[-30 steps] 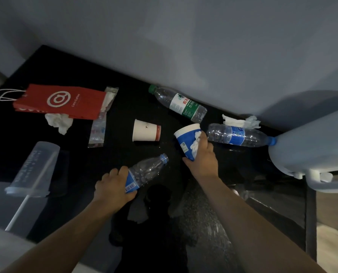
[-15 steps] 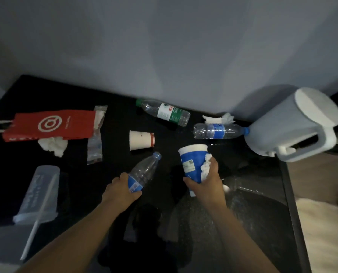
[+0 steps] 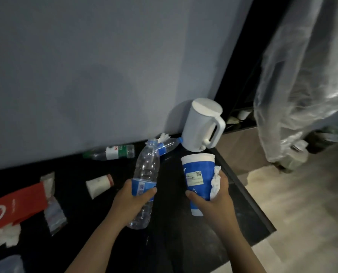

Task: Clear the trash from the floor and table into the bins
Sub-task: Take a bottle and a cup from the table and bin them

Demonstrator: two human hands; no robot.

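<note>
**Both hands loaded above the black worktop**

We hold two items clear of the worktop point(image 3: 183, 243). Our left hand point(image 3: 131, 201) is wrapped around the blue label of a clear plastic bottle point(image 3: 145, 174), which stands nearly upright with its blue cap at the top. Our right hand point(image 3: 215, 196) grips a blue paper cup point(image 3: 198, 174) with its white rim up, and presses a crumpled white tissue point(image 3: 215, 182) against the cup's right side.

The following items lie on the worktop:

- A white paper cup point(image 3: 99, 184) lies on its side near the middle, left of the held bottle.
- A green-label bottle point(image 3: 115, 152) lies on its side along the rear edge, against the wall.
- A second blue-cap bottle point(image 3: 169, 144) lies on its side at the rear edge, partly hidden behind the held bottle, with its cap close to the kettle.
- A white tissue wad point(image 3: 164, 137) sits against the wall just behind that bottle.
- A white kettle point(image 3: 202, 125) stands at the rear right corner.
- A red paper bag point(image 3: 14, 205) lies flat toward the left edge, with a clear wrapper point(image 3: 53, 209) beside it and white tissue point(image 3: 2, 237) at its near end.
</note>
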